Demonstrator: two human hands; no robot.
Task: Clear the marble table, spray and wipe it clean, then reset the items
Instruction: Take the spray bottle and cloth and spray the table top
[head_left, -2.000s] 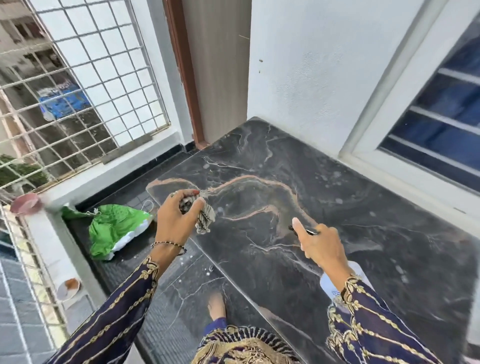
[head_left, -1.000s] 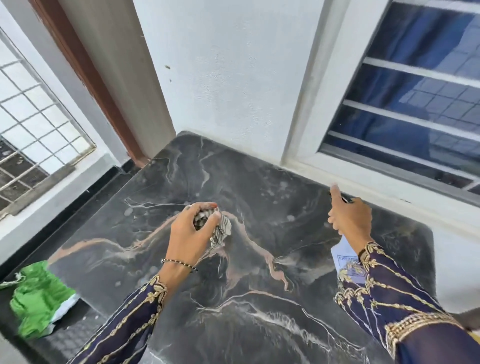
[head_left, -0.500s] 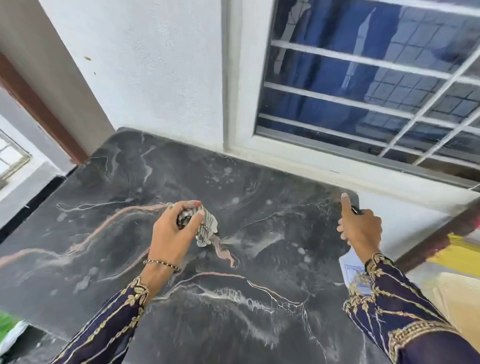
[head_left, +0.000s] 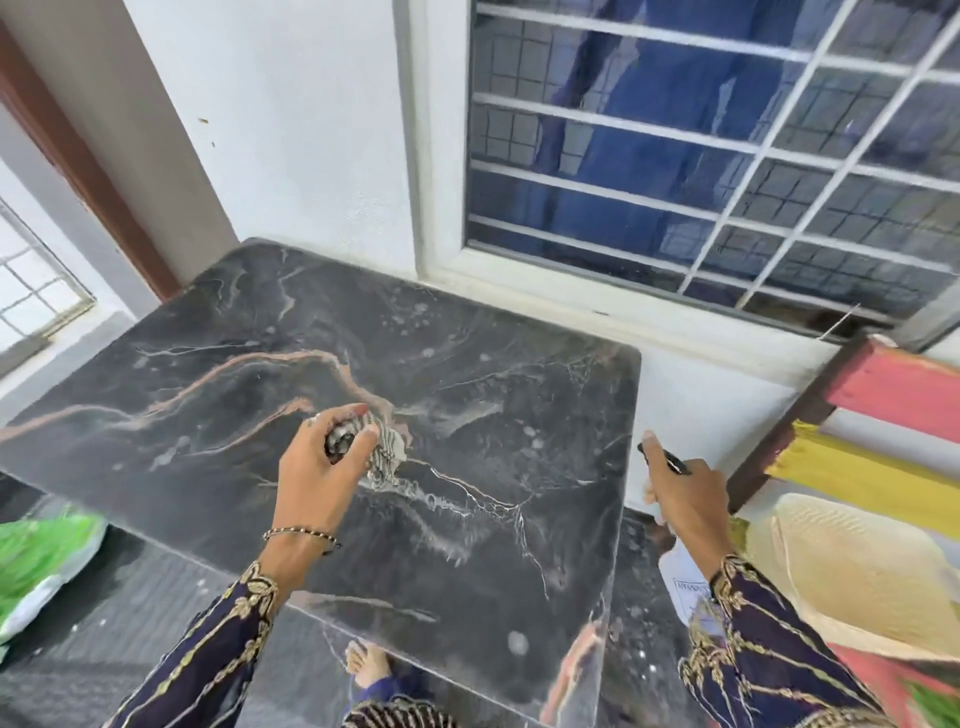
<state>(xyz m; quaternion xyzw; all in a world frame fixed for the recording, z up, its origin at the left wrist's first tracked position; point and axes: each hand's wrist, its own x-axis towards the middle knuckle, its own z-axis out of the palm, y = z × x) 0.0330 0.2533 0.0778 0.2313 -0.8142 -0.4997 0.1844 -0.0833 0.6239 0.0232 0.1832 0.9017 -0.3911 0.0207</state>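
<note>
The dark marble table fills the middle of the view, with pale streaks and small droplets on its top. My left hand is closed on a bunched striped cloth that touches the marble near the centre. My right hand hangs just past the table's right edge, gripping a white spray bottle with a black nozzle; the forefinger is stretched along the top. Most of the bottle is hidden behind my wrist and sleeve.
A white wall and a barred window stand behind the table. A straw hat and a pink and yellow slatted piece are to the right. A green bag lies on the floor at left. My foot shows below.
The view has swung right along the table. My left hand with the cloth has shifted from the left part to the centre; my right hand with the bottle has gone beyond the right edge.
</note>
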